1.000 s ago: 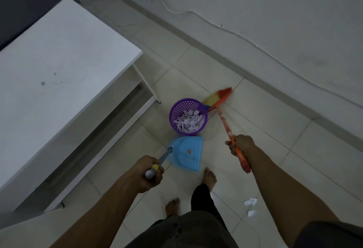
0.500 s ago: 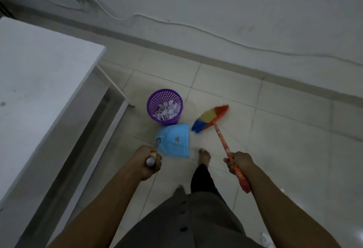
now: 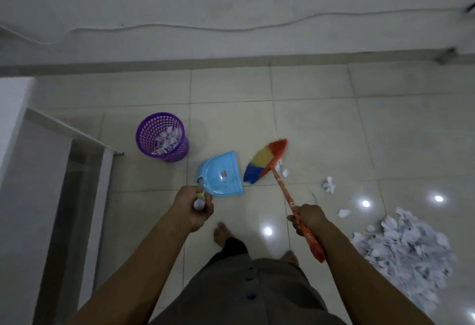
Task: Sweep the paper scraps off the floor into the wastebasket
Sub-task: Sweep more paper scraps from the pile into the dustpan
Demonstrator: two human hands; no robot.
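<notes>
My left hand grips the handle of a light blue dustpan, held low over the tiles with nothing in its tray. My right hand grips the orange handle of a small broom whose red, yellow and blue bristles point at the floor beside the dustpan. A purple mesh wastebasket stands to the left, partly filled with white paper scraps. A big pile of paper scraps lies on the floor at the right. A few loose scraps lie between the pile and the broom.
A white table with a lower shelf fills the left side. The wall and its baseboard run across the back, with a white cable along the wall. My bare feet stand on the glossy tiles below the dustpan.
The view has swung right, away from the table, bringing the big scrap pile into sight. Dustpan and broom have moved right, away from the wastebasket. Both hands keep their grips.
</notes>
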